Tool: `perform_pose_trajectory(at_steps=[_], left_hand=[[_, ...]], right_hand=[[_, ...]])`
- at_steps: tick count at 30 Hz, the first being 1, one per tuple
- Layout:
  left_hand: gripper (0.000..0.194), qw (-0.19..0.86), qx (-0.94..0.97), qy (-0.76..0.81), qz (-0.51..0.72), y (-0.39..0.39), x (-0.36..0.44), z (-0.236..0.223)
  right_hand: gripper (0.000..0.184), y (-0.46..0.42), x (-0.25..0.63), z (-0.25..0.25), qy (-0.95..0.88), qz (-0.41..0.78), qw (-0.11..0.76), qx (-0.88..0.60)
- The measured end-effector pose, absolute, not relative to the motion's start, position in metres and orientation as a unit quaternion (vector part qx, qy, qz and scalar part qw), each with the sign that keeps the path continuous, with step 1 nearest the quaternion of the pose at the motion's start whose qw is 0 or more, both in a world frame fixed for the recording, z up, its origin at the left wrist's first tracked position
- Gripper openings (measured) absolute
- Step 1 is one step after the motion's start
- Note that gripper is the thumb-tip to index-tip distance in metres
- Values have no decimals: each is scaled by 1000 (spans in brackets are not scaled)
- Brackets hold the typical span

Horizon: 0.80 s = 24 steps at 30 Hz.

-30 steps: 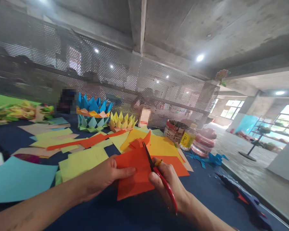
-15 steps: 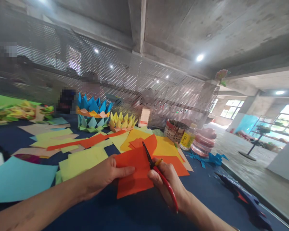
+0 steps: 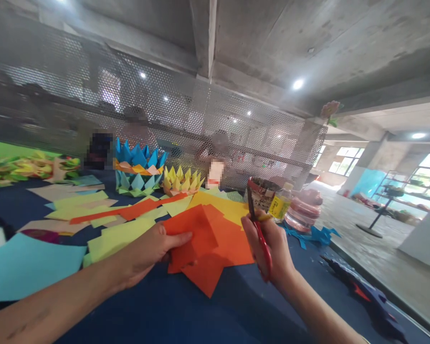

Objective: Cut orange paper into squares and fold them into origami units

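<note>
- Fingers of the left hand (image 3: 148,255) pinch orange paper (image 3: 191,234) above the near side of the desk (image 3: 129,317).
- Fingers of the right hand (image 3: 277,248) grip red-handled scissors (image 3: 264,247), tips raised, apart from the pinched paper.
- Paper crowns (image 3: 139,160) line the far edge; blue scraps (image 3: 320,235) lie near the right edge, just beside a pink bottle (image 3: 303,215).

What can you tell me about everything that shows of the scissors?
The scissors have slim dark blades and a glossy red handle, perhaps plastic-coated. The right hand grips them, its fingers hiding part of the handle. The blades point up and away from the person, seen against a patterned tub behind, and are apart from the orange paper in the left hand. Whether they are fully shut, I cannot tell.
</note>
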State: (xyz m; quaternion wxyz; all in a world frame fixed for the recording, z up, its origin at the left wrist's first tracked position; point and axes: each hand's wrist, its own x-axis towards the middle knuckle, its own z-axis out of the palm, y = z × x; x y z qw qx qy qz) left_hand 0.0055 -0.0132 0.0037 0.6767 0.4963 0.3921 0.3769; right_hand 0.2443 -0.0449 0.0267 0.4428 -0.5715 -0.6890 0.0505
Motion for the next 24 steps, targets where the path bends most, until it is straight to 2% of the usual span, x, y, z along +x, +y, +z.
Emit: perform_pose_trajectory(at_steps=[1, 4, 6, 9, 12, 15, 18, 21, 24], left_hand=[[37, 672, 502, 396, 375, -13, 5, 4], [35, 660, 495, 423, 375, -14, 5, 5], [33, 656, 487, 434, 378, -15, 6, 6], [31, 653, 488, 437, 379, -16, 7, 9], [27, 644, 505, 435, 376, -15, 8, 11], [23, 622, 531, 433, 379, -15, 8, 10], [26, 595, 566, 419, 386, -14, 7, 6], [36, 589, 579, 411, 385, -12, 8, 0], [38, 586, 581, 416, 383, -9, 10, -3]], right_hand=[[35, -40, 250, 31, -676, -23, 385, -628], [26, -25, 269, 37, -638, -135, 115, -749], [22, -19, 281, 36, -619, -127, 44, -774], [19, -17, 291, 33, -618, -110, 5, -778], [24, -20, 286, 33, -621, -135, 16, -772], [30, -24, 269, 31, -681, -130, 99, -714], [42, -30, 247, 21, -775, 63, 253, -576], [42, -35, 228, 9, -763, 219, 289, -535], [37, -38, 217, 2, -744, 246, 298, -545]])
